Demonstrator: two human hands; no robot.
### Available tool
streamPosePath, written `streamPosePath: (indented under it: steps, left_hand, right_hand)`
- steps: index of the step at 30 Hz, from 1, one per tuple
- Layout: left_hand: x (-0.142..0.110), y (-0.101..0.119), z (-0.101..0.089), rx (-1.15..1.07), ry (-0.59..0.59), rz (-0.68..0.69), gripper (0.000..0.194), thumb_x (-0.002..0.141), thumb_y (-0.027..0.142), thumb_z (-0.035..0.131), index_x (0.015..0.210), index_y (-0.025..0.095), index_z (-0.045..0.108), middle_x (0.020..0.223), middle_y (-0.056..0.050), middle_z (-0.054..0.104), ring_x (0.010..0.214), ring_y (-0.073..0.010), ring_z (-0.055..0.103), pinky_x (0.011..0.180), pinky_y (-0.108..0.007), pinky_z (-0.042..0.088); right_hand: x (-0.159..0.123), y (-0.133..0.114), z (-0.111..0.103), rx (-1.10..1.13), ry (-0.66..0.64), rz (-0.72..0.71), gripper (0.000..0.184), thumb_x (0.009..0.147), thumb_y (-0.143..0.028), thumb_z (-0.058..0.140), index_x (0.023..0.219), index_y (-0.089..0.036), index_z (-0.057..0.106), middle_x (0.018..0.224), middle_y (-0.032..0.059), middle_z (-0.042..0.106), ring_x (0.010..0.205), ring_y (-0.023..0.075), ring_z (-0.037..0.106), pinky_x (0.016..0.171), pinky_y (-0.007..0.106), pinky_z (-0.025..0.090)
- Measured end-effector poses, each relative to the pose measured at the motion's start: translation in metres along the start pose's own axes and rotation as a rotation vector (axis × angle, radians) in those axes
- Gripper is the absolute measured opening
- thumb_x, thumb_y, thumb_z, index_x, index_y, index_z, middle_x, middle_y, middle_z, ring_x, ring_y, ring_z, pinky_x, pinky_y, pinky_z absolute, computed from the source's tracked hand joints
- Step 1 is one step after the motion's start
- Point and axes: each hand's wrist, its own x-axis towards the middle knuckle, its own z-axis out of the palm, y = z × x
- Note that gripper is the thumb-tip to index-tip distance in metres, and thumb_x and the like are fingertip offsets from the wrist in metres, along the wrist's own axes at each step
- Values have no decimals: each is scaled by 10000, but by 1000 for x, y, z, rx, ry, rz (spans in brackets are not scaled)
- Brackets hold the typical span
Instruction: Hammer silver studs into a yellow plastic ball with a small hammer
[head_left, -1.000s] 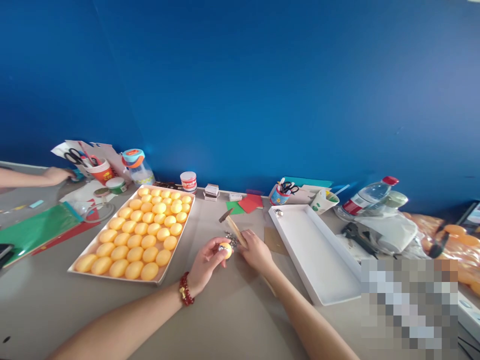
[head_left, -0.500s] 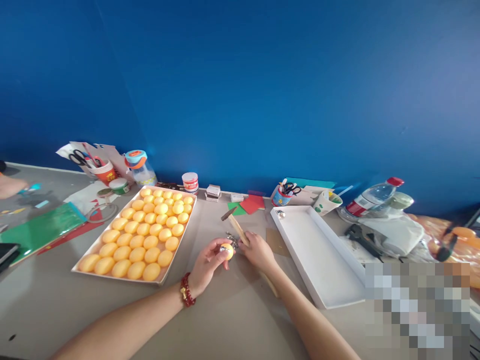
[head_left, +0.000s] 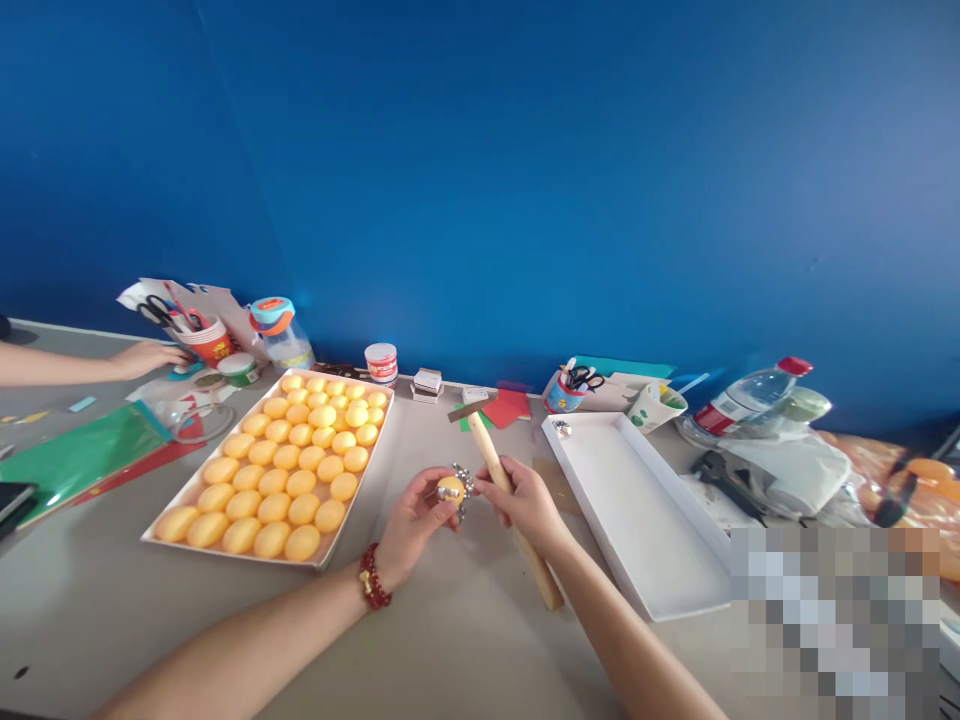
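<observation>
"One orange ball (head_left: 457,484) in the left hand (head_left: 420,515), is it?"

"Yes, held over the bench (head_left: 450,640), thumb and fingers curled snugly round it. Something silver shows on the ball, too small for me to make out."

"And the loose silver pieces (head_left: 468,482)?"

"Clustered just beside the ball, from about one o'clock round to four, taking twelve as the blue wall (head_left: 480,200)."

"What's the right hand (head_left: 529,505) doing?"

"It's at three o'clock from the ball, mostly closed about the handle of a hammer (head_left: 487,450). The hammer's head lies towards one o'clock, the butt between four and five. Its fingertips are close to those silver pieces; I can't tell whether they pinch one."

"Anything further out?"

"A shallow box (head_left: 232,555) with rows of orange balls (head_left: 301,457) at nine, and a long white tray (head_left: 637,520) at three. One shiny piece (head_left: 562,429) sits in the tray's far corner, at two. Red paper (head_left: 510,406) lies at one, a red-and-white tub (head_left: 381,363) stands at eleven."

"And over at ten?"

"Another person's hand (head_left: 150,358), well apart from ours."
</observation>
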Motion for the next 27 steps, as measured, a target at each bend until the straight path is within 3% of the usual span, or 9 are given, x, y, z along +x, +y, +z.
streamPosePath:
  steps: [10,15,20,27]
  left_hand:
    - [0,3,0,60,-26,26,385,811,293,705,1164,201,585,1023,-62,638,697,-127,607,663,-305,557]
    - [-2,3,0,47,-78,53,368,820,280,696,1163,203,589,1012,-61,632,759,-150,622,676,-313,563]
    - [-2,2,-1,32,-84,70,364,821,273,698,1160,198,590,995,-59,631,749,-141,621,664,-297,559]
    - [-2,6,1,44,-101,61,348,836,274,684,1160,189,587,978,-71,657,786,-159,631,687,-299,553]
  right_hand:
    - [-6,2,6,417,-135,98,254,735,-381,716,787,-176,575,489,-74,542,330,47,346,373,204,228]
    - [-6,10,10,542,-140,138,332,697,-419,782,762,-170,572,593,-46,622,326,25,359,344,186,233]
    - [-6,12,11,654,-131,149,340,660,-376,827,753,-166,576,567,-44,615,342,21,368,331,154,255]
    - [-8,14,11,695,-229,151,284,694,-342,817,793,-152,631,670,4,655,421,34,408,322,130,291]
